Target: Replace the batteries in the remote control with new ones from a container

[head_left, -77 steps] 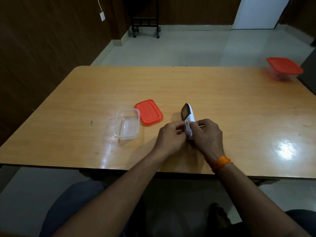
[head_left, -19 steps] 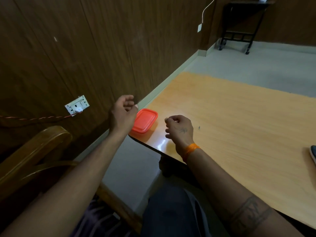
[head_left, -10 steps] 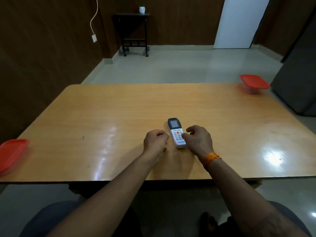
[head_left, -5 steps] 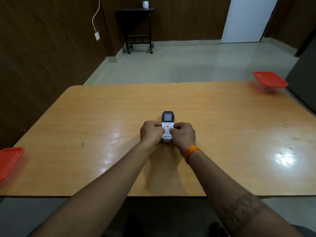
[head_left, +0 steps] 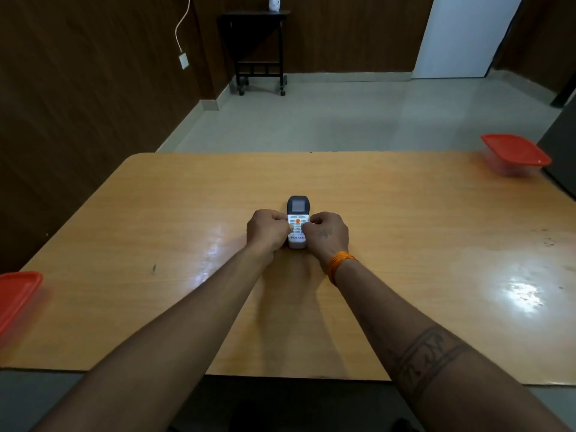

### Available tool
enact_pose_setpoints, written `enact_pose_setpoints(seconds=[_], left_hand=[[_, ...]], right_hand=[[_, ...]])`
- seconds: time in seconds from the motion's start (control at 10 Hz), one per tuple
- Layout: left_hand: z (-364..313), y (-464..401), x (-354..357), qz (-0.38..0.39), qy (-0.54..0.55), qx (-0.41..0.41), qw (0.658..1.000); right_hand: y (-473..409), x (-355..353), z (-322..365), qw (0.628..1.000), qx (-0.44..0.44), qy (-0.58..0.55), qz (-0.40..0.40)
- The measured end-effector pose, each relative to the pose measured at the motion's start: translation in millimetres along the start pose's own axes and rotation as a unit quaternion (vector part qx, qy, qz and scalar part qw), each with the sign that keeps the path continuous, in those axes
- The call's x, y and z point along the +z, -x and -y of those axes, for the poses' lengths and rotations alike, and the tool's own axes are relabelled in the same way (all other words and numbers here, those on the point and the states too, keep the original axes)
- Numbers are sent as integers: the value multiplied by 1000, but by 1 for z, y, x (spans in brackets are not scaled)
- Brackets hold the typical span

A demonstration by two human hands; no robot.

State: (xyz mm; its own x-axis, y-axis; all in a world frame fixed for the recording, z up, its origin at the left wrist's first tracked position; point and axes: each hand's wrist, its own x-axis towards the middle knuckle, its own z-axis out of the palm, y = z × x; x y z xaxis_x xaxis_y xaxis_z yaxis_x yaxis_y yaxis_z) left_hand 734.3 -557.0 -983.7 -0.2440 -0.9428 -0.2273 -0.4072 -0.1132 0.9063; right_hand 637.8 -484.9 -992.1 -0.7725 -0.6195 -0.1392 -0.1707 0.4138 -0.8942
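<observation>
We see the white plastic remote control with a dark display end [head_left: 298,222] lying face up near the middle of the glossy orange-brown wooden table [head_left: 405,244], and we see it between our two hands. Its long axis runs from 6 o'clock to 12 o'clock, with the dark display end at 12 and the end with the printed brand name toward us at 6. Our left hand [head_left: 267,230] is at its 9 o'clock side and our right hand [head_left: 327,233], with an orange thread band on the wrist, is at its 3 o'clock side; both are touching it and are equally near. The fingers of both hands are curled, and the thumbs seem to press on the button face, so we judge that each hand grips one long edge of the remote. The battery cover must be on the underside, which we cannot see, so the next move probably needs a turn of the remote around this long axis. A clear plastic container with a red lid [head_left: 514,154] stands far away at about 2 o'clock, near the table corner, and a second red lid [head_left: 15,297] shows at the table edge at about 8 o'clock.
</observation>
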Motion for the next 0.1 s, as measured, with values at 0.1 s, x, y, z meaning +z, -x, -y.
enact_pose_setpoints(seconds=[0.1], left_hand=[[2, 6, -4, -20, -7, 26, 999]], right_hand=[[1, -7, -1, 1000, -19, -4, -21]])
